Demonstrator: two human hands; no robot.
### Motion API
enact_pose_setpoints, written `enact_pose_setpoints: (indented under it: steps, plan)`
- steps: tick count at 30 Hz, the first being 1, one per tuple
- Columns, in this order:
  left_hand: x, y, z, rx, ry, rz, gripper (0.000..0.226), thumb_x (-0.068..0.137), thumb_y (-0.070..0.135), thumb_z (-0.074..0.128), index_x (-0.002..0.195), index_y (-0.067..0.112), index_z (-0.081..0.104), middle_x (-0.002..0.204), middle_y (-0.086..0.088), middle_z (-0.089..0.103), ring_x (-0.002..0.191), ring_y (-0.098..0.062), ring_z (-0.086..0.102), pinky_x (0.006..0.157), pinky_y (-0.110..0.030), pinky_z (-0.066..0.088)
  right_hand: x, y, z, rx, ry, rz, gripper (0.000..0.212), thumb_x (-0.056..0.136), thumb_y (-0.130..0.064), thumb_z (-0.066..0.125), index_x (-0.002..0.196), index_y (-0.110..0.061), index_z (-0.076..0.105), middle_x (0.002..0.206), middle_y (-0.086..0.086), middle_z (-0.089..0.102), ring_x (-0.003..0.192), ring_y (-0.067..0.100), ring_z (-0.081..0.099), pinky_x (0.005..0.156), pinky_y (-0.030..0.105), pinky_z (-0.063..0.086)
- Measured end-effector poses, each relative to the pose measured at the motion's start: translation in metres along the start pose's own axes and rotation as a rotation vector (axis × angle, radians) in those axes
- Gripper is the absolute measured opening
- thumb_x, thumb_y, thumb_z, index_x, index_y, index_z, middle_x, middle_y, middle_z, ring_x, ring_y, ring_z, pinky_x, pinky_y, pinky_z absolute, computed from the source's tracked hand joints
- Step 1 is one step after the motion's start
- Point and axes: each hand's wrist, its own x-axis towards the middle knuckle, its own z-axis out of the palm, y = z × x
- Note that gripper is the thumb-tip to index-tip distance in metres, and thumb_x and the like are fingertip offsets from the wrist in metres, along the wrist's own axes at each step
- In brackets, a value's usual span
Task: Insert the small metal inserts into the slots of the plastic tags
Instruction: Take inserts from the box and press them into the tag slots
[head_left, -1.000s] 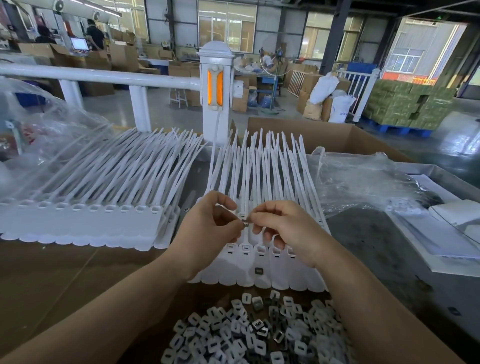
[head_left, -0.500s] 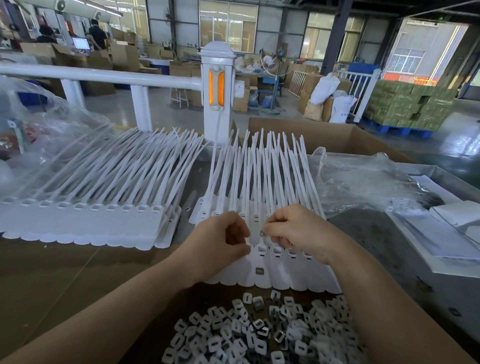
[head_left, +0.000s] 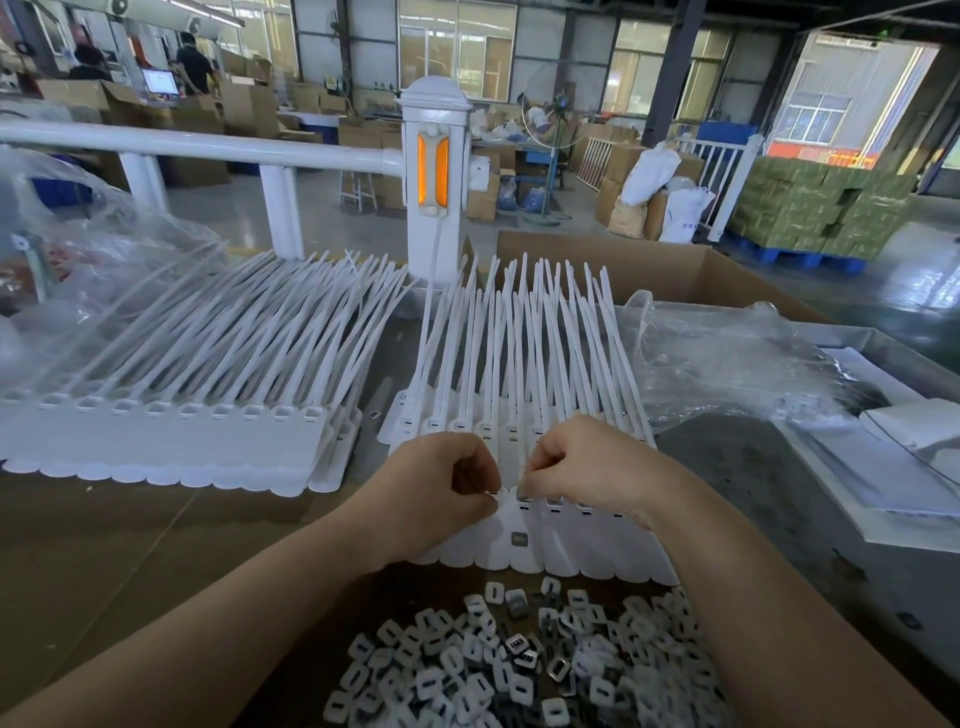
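Left hand (head_left: 441, 488) and right hand (head_left: 582, 467) both curled, fingertips pinched together over the slot row of the near tag strip (head_left: 550, 540); I think each pinches an insert, too small to confirm. Slots sit directly under the fingertips, row running left-right, straps pointing away. Loose inserts (head_left: 514, 670) piled nearer me on the tabletop (head_left: 104, 545).

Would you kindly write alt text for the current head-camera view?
Both hands, left hand and right hand, pinch at the slots of a row of white plastic tags. A pile of small inserts lies nearer; a second tag row lies left.
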Motion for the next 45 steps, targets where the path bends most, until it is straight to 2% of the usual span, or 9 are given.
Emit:
enact_pose_setpoints:
  steps: [14,17,20,24,29,34,37,41,45]
  plan:
    - [0.001,0.004,-0.012,-0.024,-0.089,0.072,0.022,0.082,0.014,0.077,0.079,0.033,0.066,0.081,0.013,0.069,0.076,0.000,0.064,0.071,-0.013,0.049,0.004,0.008,-0.001,0.050,-0.010,0.007,0.011,0.081,-0.029,0.078,0.082,-0.022,0.070,0.068,-0.009,0.066,0.057,0.004,0.055,0.049,0.020,0.043]
    - [-0.002,0.006,-0.026,-0.055,-0.256,0.145,0.021,0.081,0.013,0.079,0.078,0.032,0.070,0.083,0.010,0.069,0.070,-0.003,0.061,0.067,-0.017,0.049,0.007,0.010,-0.001,0.062,0.004,0.001,0.012,0.082,-0.032,0.077,0.081,-0.023,0.070,0.062,-0.010,0.066,0.050,0.000,0.054,0.049,0.021,0.043]
    - [-0.005,0.009,-0.036,-0.079,-0.535,0.126,0.012,0.076,0.034,0.079,0.086,0.036,0.073,0.086,-0.003,0.070,0.071,-0.028,0.061,0.064,-0.037,0.049,0.008,0.012,-0.001,0.090,0.002,-0.001,0.011,0.085,-0.032,0.075,0.083,-0.022,0.069,0.058,-0.012,0.067,0.047,-0.002,0.054,0.048,0.020,0.043]
    - [-0.005,0.010,-0.035,0.056,-0.731,0.179,0.023,0.072,0.039,0.081,0.093,0.046,0.074,0.092,0.013,0.069,0.086,-0.009,0.065,0.080,-0.020,0.053,0.007,0.012,-0.001,0.126,-0.005,0.004,0.012,0.086,-0.029,0.074,0.084,-0.019,0.069,0.056,-0.012,0.067,0.047,0.000,0.053,0.045,0.019,0.041]
    - [-0.007,0.011,-0.031,0.113,-0.710,0.176,0.020,0.076,0.032,0.081,0.093,0.040,0.074,0.082,0.023,0.064,0.075,0.003,0.058,0.070,-0.009,0.043,0.005,0.009,-0.002,0.151,-0.012,0.010,0.013,0.087,-0.027,0.074,0.087,-0.015,0.069,0.056,-0.009,0.066,0.047,0.002,0.052,0.044,0.019,0.040]
    - [-0.009,0.016,-0.034,0.025,-0.650,0.168,0.009,0.084,0.023,0.077,0.091,0.029,0.077,0.089,0.015,0.073,0.082,-0.001,0.066,0.076,-0.009,0.045,0.004,0.009,-0.003,0.172,-0.016,0.015,0.013,0.087,-0.025,0.074,0.087,-0.014,0.068,0.056,-0.009,0.065,0.046,0.003,0.051,0.042,0.018,0.039]
    - [-0.006,0.014,-0.030,-0.156,-0.474,0.054,0.008,0.085,0.020,0.077,0.085,0.028,0.077,0.081,0.002,0.074,0.067,-0.016,0.063,0.063,-0.028,0.052,0.003,0.008,-0.003,0.246,-0.013,0.001,0.010,0.088,-0.021,0.073,0.087,-0.013,0.067,0.057,-0.006,0.066,0.045,0.005,0.050,0.040,0.018,0.036]
    - [-0.001,0.009,-0.022,-0.386,-0.122,-0.059,0.006,0.084,0.017,0.077,0.080,0.021,0.076,0.075,-0.002,0.074,0.067,-0.009,0.068,0.066,-0.019,0.055,0.003,0.006,-0.005,0.353,-0.024,-0.051,0.007,0.088,-0.020,0.073,0.091,-0.015,0.068,0.067,-0.003,0.070,0.051,0.005,0.053,0.043,0.019,0.038]
    - [0.000,0.010,-0.017,-0.635,-0.007,-0.206,0.003,0.088,0.015,0.072,0.088,0.014,0.075,0.081,-0.007,0.076,0.071,-0.014,0.072,0.062,-0.018,0.055,0.001,0.003,-0.008,0.467,-0.033,-0.142,0.002,0.091,-0.017,0.071,0.090,-0.015,0.071,0.072,-0.001,0.073,0.054,0.003,0.058,0.044,0.018,0.041]
